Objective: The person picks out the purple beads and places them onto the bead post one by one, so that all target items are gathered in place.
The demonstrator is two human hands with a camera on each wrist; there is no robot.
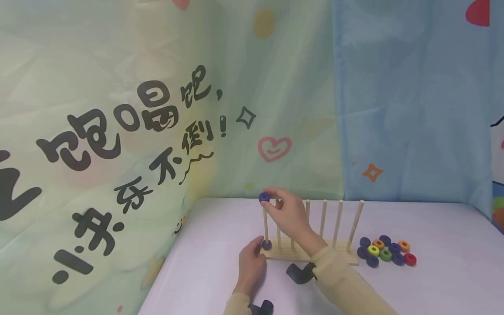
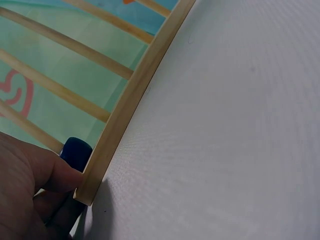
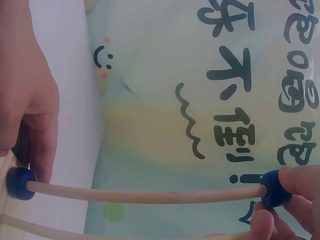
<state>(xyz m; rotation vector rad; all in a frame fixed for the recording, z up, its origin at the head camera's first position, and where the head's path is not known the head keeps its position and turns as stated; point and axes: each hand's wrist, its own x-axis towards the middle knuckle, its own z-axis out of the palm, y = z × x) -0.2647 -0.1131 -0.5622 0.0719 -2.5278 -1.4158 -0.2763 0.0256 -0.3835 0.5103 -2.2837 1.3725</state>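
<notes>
A wooden peg rack (image 1: pixel 327 259) with a row of upright pegs stands on the table. My right hand (image 1: pixel 290 215) pinches a dark blue ring bead (image 1: pixel 264 197) between thumb and fingers at the top of the leftmost peg (image 3: pixel 150 195). In the right wrist view the peg's tip meets the hole of this bead. Another blue bead (image 3: pixel 21 183) sits at the foot of the same peg, on the base. My left hand (image 1: pixel 251 265) grips the left end of the base, its thumb (image 2: pixel 62 175) against the edge beside the lower bead.
Right of the rack lies a loose group of ring beads: several dark blue ones, a yellow bead (image 1: pixel 373 250), a green bead (image 1: pixel 385 255), a red bead (image 1: pixel 410 259) and two orange ones. A printed curtain (image 1: pixel 275 109) hangs behind the white table (image 1: pixel 441 227).
</notes>
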